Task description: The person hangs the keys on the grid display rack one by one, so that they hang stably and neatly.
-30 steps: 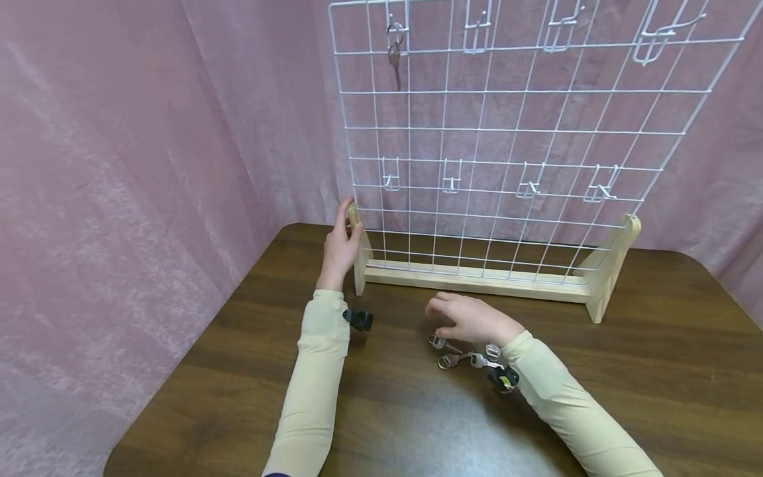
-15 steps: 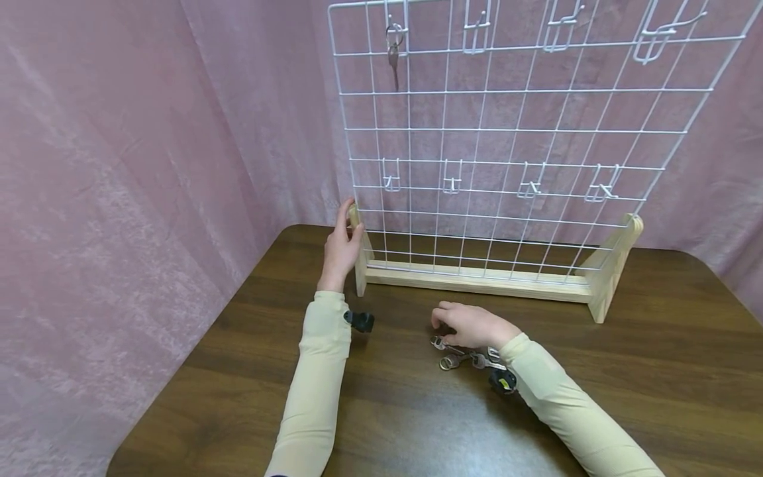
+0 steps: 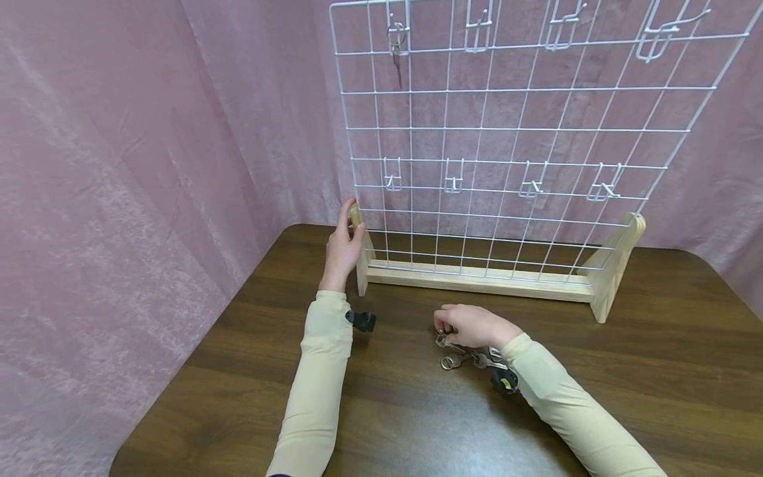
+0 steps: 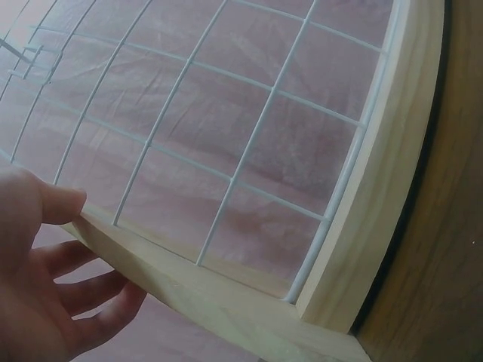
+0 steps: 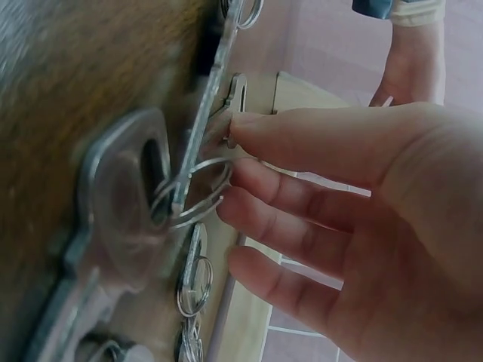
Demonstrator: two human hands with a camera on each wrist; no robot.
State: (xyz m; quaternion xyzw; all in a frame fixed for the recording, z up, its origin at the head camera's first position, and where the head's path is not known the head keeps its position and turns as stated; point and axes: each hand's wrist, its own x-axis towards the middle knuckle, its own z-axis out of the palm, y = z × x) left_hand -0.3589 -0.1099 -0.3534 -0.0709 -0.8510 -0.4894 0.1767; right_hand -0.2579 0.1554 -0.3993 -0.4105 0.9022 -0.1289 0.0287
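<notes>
My left hand (image 3: 344, 248) grips the left wooden upright (image 3: 362, 265) of a stand, thumb in front and fingers behind in the left wrist view. The stand bears a white wire grid (image 3: 459, 146). Low over the table, my right hand (image 3: 477, 326) has bent fingers, with the thumb tip against a silver key (image 5: 236, 98) in the right wrist view. I cannot tell whether that key is pinched. Keys with split rings lie beneath the hand, among them one key (image 3: 480, 360) and another ring (image 3: 447, 362). Close to the right wrist camera lies a large key (image 5: 113, 204).
White hooks hang on the grid in two rows, such as a lower hook (image 3: 453, 183). One key (image 3: 397, 56) with a ring hangs from the upper left hook. A wooden right upright (image 3: 620, 265) supports the other end. Pink curtains (image 3: 149, 165) surround the brown table (image 3: 238, 384).
My right hand has come slightly down toward the keys, and its fingers have bent more. The left hand stays at the upright.
</notes>
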